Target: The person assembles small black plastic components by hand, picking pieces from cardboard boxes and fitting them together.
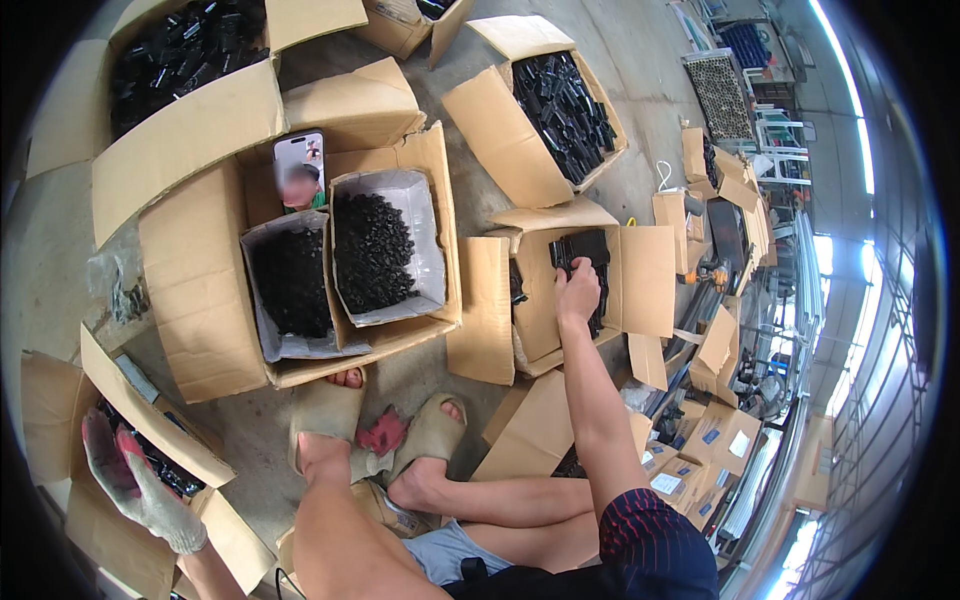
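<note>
My right hand point(578, 290), bare, reaches into an open cardboard box point(540, 335) on the right. Its fingers are closed on a black plastic part point(572, 248), long and blocky, among similar dark pieces. Off to the left, my left hand point(145, 490) wears a grey knitted glove with a pinkish-red palm. That hand is raised with its fingers stretched out and nothing in them. Below and beside it stands a cardboard box point(150, 405) of glossy black parts, partly hidden by the glove.
Before my feet, a large box point(195, 290) holds two grey bins of small black pieces and an upright phone point(300, 165). More boxes of black parts point(562, 115) stand farther off. A reddish glove point(383, 432) lies between my sandals. Stacked cartons point(715, 440) line the right side.
</note>
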Tool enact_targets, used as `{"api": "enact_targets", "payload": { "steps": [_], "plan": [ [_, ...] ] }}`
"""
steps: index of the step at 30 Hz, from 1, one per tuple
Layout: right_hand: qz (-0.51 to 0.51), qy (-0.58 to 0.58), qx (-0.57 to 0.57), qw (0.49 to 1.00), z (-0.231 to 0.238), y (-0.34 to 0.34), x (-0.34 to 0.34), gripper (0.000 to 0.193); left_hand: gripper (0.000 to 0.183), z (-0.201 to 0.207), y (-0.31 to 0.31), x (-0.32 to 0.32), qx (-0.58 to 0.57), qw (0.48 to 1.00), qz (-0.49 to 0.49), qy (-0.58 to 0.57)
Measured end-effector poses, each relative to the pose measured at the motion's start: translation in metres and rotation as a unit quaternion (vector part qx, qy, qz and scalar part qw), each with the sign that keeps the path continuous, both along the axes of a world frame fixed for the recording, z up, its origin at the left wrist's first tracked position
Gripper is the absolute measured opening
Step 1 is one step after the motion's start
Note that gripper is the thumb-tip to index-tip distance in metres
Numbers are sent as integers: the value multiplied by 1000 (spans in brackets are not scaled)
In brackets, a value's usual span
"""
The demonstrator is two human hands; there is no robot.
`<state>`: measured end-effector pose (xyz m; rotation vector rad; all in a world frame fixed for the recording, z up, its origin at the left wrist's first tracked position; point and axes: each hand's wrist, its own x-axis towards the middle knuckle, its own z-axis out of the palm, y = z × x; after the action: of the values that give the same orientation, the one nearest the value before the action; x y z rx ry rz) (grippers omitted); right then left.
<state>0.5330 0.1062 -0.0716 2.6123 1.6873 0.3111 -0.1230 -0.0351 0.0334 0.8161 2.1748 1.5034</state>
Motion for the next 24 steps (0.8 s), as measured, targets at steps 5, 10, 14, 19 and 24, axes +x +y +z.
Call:
{"api": "enact_targets", "payload": {
  "steps": [5, 10, 14, 19, 24],
  "plan": [
    [6, 29, -22, 999, -3, -10, 4, 28, 46, 24, 36, 63, 76, 995, -53, 34],
    [5, 69, -66, 995, 31, -7, -16, 26, 45, 25, 44, 113, 107, 934, -337, -52],
    [53, 360, -40, 931, 104, -11, -102, 14, 65, 27, 78, 146, 7, 818, -576, 13],
    [55, 616, -334, 711, 168, -29, -224, 20, 74, 0, 90, 178, 71, 741, -653, 137],
    [-131, 765, -286, 561, 126, -49, -245, 30, 71, -32, 73, 185, -79, 748, -625, -208]
  ]
}}
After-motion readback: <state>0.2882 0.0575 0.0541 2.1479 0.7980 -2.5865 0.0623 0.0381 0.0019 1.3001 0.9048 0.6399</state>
